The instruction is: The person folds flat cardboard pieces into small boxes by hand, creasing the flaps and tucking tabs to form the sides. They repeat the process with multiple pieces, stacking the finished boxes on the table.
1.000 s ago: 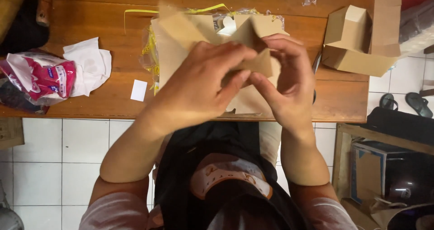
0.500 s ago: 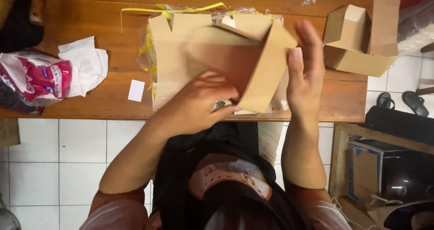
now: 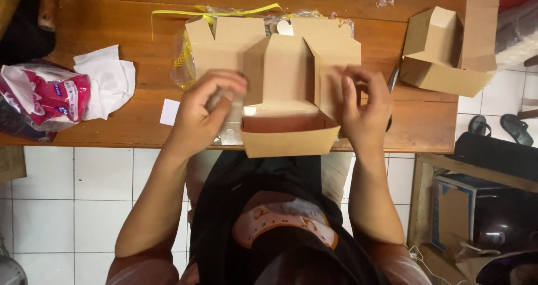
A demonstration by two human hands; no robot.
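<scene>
Two hands now flanking, gripping half-folded cardboard box, lowered onto wooden table vs. raised before.

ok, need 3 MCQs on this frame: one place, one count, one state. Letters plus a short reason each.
1. Where does the finished cardboard box sit?
A. far right of the wooden table
B. on the tiled floor
C. in the person's lap

2. How many small white paper squares lie loose on the table?
A. three
B. one
C. five

3. What state is the half-folded box between the hands in?
A. sealed shut
B. crushed flat
C. open, lid flap raised

Answers:
1 A, it rests near the table's right edge.
2 B, a single white square lies near the left hand.
3 C, its tray shows open while the right hand touches its side.
</scene>
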